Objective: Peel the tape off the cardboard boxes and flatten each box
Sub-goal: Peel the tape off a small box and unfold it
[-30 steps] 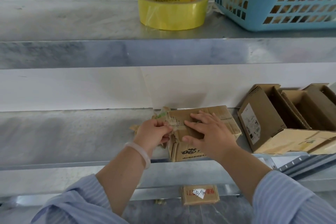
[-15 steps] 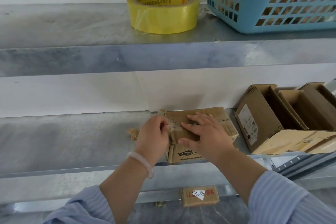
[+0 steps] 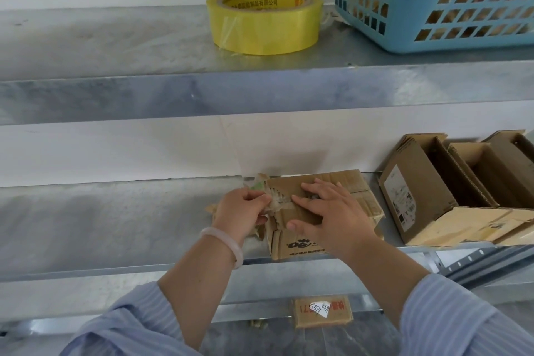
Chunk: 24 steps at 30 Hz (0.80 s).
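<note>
On the metal shelf (image 3: 115, 225), our left hand (image 3: 239, 211) pinched, seemingly, frayed clear tape (image 3: 277, 202); our flat right hand (image 3: 329, 214) pinned the light, crushable brown cardboard box (image 3: 300, 248).

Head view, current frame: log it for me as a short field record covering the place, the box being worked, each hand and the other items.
Place: middle metal shelf
Box in work: small cardboard box, closed, at the shelf's front edge
Left hand: pinches tape at the box's left end
Right hand: fingers spread flat on the box top
Beside it: open cardboard boxes to the right
Upper shelf: yellow tape roll, blue basket
Stage: tape partly lifted, box not flattened
</note>
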Available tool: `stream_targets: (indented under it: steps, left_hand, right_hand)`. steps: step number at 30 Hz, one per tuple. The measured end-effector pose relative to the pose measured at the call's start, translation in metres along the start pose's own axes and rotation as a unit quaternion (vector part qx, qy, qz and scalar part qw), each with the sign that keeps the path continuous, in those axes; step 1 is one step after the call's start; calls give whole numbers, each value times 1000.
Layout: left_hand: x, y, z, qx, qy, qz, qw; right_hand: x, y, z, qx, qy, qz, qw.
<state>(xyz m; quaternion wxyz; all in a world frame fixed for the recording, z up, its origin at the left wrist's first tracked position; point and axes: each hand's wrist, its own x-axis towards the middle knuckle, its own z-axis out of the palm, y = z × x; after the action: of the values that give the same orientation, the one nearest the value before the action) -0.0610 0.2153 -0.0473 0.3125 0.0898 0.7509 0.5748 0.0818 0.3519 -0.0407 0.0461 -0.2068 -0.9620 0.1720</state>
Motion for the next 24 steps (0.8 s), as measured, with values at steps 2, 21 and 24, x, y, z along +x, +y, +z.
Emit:
stream_targets:
  steps: [2, 21, 24]
  left_hand:
    - [1, 1, 2, 44, 13, 25, 999]
    - [-17, 31, 1, 346, -3, 202, 916]
    - [-16, 47, 5, 190, -47, 152, 969]
  right_hand:
    - [0, 0, 0, -2, -1, 0, 1000]
    - [-4, -2, -1, 5, 9, -10, 1000]
    - [-2, -2, -1, 1, 5, -4, 1000]
